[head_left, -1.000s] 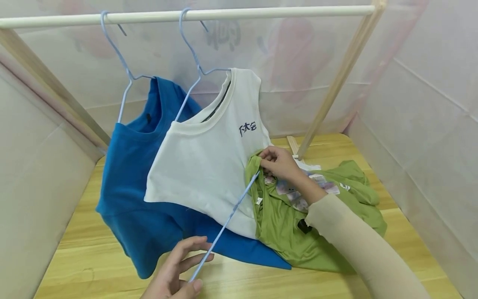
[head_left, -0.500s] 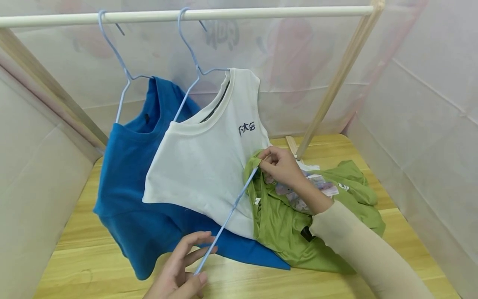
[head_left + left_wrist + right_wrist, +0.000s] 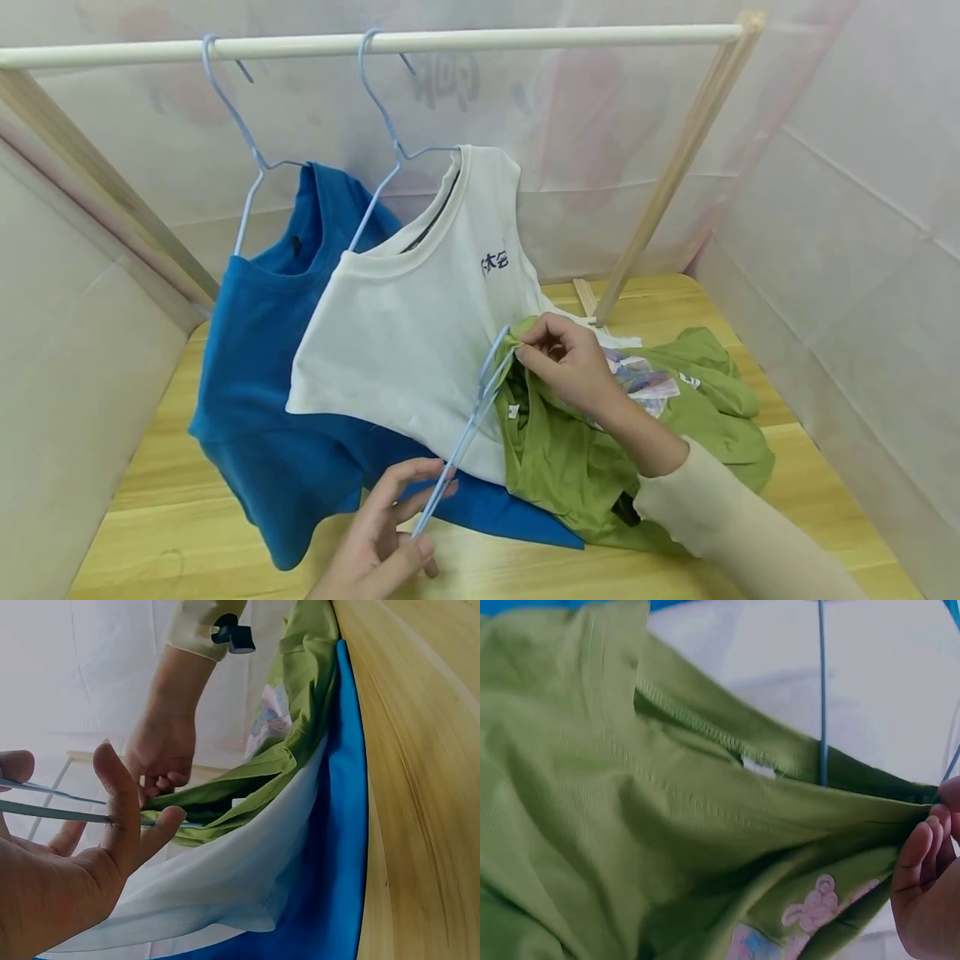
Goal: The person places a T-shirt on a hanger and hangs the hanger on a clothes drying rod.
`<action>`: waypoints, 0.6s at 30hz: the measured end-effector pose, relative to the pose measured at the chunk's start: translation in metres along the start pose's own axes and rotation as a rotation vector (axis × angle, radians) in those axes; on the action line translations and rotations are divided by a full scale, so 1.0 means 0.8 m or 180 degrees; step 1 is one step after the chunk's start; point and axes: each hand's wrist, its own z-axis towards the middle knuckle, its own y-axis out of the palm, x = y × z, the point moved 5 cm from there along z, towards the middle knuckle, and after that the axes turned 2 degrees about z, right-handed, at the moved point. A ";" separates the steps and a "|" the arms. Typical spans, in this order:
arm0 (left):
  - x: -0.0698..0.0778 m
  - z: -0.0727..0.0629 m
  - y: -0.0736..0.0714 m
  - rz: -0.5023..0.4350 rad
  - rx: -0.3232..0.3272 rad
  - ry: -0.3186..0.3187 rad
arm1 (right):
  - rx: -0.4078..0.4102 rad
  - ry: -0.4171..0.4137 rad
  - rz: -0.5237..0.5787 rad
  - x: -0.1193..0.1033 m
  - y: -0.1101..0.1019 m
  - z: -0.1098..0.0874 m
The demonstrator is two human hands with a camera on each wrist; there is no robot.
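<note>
A light-blue wire hanger [image 3: 467,433] slants up from my left hand [image 3: 390,533], which holds it between thumb and fingers. In the left wrist view, its two wires run past the fingers of that hand [image 3: 97,855]. My right hand [image 3: 573,367] pinches the neckline edge of a green shirt [image 3: 570,475] with a printed front. In the right wrist view, one hanger wire [image 3: 823,697] passes into the shirt's neck opening, near a small white label [image 3: 758,766]. Another wire reaches the right fingertips [image 3: 919,844]. The hanger's hook is out of sight.
A white sleeveless top [image 3: 420,325] and a blue shirt [image 3: 262,367] hang on blue hangers from a white rail [image 3: 525,38]. Wooden posts [image 3: 675,179] carry the rail. Below lies a wood-grain tabletop [image 3: 172,517], with pale walls [image 3: 862,275] around it.
The hanger has turned, so both its wires and a bent end now show near the neckline. My left hand has shifted slightly right. My right hand, pinching the shirt, sits a little lower.
</note>
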 end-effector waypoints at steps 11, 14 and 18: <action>-0.003 0.012 0.007 -0.0132 -0.0167 0.0264 | -0.0052 -0.0435 0.0437 -0.014 0.015 -0.031; -0.004 0.013 0.010 -0.0224 -0.0227 0.0279 | -0.0052 -0.0523 0.0557 -0.020 0.022 -0.040; -0.004 0.015 0.015 -0.0305 -0.0382 0.0552 | -0.0011 -0.0677 0.0645 -0.028 0.029 -0.050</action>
